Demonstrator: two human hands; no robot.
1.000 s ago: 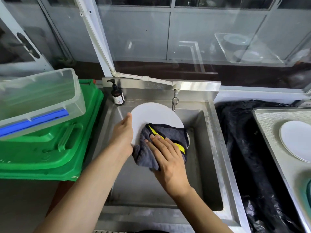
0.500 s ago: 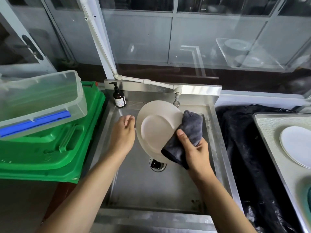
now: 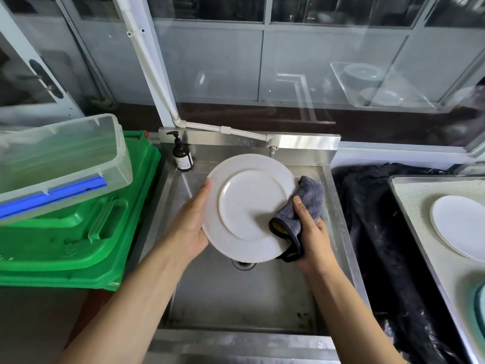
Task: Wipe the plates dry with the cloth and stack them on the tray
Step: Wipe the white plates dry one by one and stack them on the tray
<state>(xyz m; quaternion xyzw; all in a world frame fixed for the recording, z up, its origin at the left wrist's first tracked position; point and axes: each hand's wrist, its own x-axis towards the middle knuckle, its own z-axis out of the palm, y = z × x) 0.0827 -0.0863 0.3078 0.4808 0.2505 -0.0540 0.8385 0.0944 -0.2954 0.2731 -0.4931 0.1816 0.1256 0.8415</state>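
Over the sink, the left hand grips the plate by its left rim, underside up. The right hand pinches the cloth onto its right rim. The tray, already carrying one plate, lies well to the right, so the right hand is nearer.

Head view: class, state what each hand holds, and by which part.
Left hand holds the white plate by its left rim. Right hand grips the bunched grey cloth against the plate's right edge.
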